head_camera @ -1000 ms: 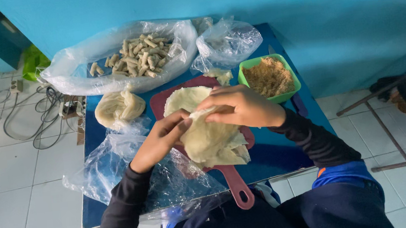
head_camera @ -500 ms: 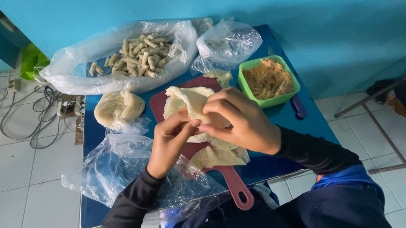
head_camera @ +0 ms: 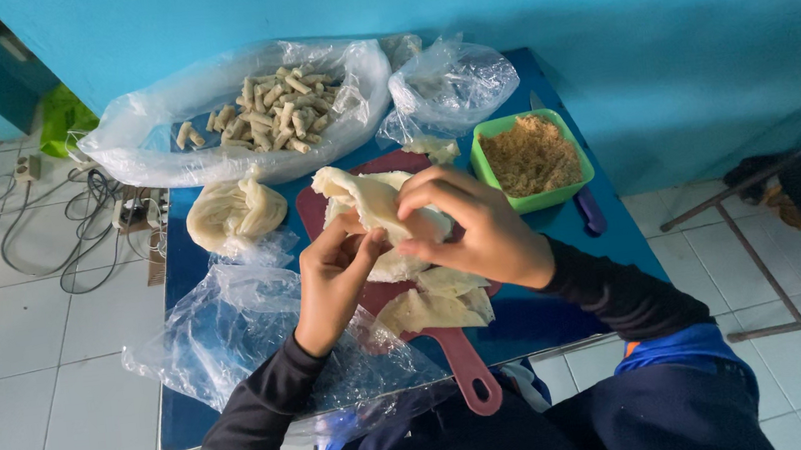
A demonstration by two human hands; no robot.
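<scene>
- Left hand (head_camera: 333, 287) and right hand (head_camera: 475, 227) both pinch a pale wrapper (head_camera: 373, 203), folding it over the red board (head_camera: 431, 326) at mid-bench
- Done, by the look: many rolls (head_camera: 274, 109) lie piled on a plastic sheet (head_camera: 148, 132) at the back
- Left: wrapper stack (head_camera: 434, 306), dough lump (head_camera: 231, 213), filling in the green tub (head_camera: 532, 154)
- Room: crowded bench (head_camera: 561, 243); bags overhang the near-left edge, board handle pokes past the front
</scene>
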